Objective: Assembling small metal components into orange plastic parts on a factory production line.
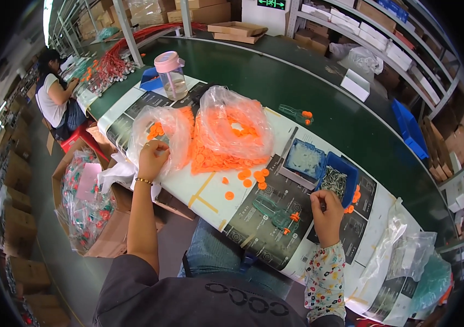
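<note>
My left hand (154,159) is at the near edge of a clear plastic bag (174,133) with small orange discs (156,129) inside. Its fingers are curled together, and what they hold, if anything, is hidden. Just in front of a blue bin (346,166) of thin metal pins (334,181), my right hand (328,215) is closed in a pinch; its contents are too small to make out. Between the hands lies a clear green plastic piece (275,213) with orange discs on it. Loose orange discs (229,195) are scattered on the table.
A larger bag of orange discs (232,133) stands mid-table, beside a lidded clear bottle (171,76). A blue-topped box (304,159) adjoins the pin bin. Clear bags (411,256) lie at right. An open carton (87,207) stands lower left. Another person (57,90) sits far left.
</note>
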The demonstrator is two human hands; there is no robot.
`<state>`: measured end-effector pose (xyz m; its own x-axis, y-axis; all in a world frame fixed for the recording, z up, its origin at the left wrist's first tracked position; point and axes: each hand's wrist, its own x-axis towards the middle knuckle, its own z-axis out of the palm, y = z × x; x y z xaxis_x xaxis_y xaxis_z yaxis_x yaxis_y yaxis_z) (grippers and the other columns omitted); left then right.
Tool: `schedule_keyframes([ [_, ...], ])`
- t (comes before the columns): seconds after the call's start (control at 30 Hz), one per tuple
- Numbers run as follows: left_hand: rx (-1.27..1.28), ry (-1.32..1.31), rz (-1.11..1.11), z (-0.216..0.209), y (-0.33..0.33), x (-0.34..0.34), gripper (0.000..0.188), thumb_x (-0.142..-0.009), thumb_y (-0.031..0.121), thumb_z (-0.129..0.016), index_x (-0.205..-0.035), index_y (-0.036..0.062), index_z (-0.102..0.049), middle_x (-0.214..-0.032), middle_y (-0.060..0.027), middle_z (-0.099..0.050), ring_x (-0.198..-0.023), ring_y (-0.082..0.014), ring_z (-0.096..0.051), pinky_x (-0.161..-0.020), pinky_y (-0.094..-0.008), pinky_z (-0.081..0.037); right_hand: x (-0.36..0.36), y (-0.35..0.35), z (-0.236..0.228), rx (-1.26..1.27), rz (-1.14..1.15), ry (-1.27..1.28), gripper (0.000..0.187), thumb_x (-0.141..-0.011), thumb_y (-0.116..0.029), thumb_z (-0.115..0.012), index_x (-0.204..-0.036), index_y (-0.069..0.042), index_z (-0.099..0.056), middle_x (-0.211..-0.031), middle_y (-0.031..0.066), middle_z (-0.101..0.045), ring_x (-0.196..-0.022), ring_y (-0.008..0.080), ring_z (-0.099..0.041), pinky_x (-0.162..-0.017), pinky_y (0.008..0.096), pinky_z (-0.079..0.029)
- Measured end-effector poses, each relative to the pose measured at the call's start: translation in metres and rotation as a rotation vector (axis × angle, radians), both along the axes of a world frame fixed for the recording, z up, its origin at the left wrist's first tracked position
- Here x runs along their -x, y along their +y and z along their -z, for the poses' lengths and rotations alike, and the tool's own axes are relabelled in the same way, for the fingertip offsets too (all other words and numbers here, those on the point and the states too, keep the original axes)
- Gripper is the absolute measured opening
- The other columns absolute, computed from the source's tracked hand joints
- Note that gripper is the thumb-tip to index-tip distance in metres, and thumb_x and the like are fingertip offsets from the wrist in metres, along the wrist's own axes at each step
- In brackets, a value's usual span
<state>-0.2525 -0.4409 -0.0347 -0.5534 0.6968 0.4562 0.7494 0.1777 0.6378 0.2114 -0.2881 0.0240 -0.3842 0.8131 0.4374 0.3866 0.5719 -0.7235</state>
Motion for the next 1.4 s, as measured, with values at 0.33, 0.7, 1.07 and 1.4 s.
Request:
schedule_keyframes([
  [0.33, 0.001, -0.118, 0.226, 0.002, -0.005, 0.017, 0.016, -0.072, 0.007, -0.072, -0.087, 0.0039, -0.067, -0.098, -0.0054, -0.065, -0.084, -0.0159, -0.058, -0.068, -0.0270, -0.046, 0.000, -0.005, -0.004, -0.038, -0.058, -0.008, 0.005, -0.084, -0.003, -0.062, -0.085, 0.000, -0.059, -0.076, 0.0059, -0.056, -0.063, 0.0141, -0.052, -0.059, 0.0251, -0.041],
  [0.7, -0.076, 0.146, -0.028, 0.009, 0.002, 0.009, 0.018, -0.072, 0.010, -0.074, -0.085, 0.0014, -0.065, -0.107, -0.0106, -0.066, -0.087, -0.0222, -0.061, -0.069, -0.0301, -0.049, 0.002, -0.013, -0.006, -0.049, -0.098, -0.008, 0.005, -0.083, -0.001, -0.063, -0.085, 0.000, -0.058, -0.076, 0.0071, -0.056, -0.063, 0.0154, -0.052, -0.058, 0.0259, -0.041],
  [1.07, -0.140, -0.103, -0.103, 0.025, 0.000, 0.011, 0.010, -0.082, 0.006, -0.068, -0.090, 0.0029, -0.063, -0.084, -0.0059, -0.066, -0.070, -0.0106, -0.060, -0.064, -0.0254, -0.049, 0.001, -0.013, -0.001, -0.070, -0.071, -0.081, 0.005, -0.084, -0.002, -0.062, -0.086, -0.001, -0.059, -0.077, 0.0073, -0.056, -0.064, 0.0165, -0.053, -0.059, 0.0260, -0.042],
  [1.4, -0.407, -0.136, -0.073, -0.015, -0.016, -0.019, 0.017, -0.092, 0.008, -0.057, -0.107, -0.0001, -0.061, -0.098, -0.0056, -0.064, -0.078, -0.0114, -0.060, -0.074, -0.0243, -0.051, 0.006, 0.014, -0.029, -0.151, 0.065, -0.057, 0.006, -0.082, -0.008, -0.066, -0.083, -0.003, -0.064, -0.074, 0.0066, -0.057, -0.069, 0.0194, -0.055, -0.061, 0.0287, -0.043],
])
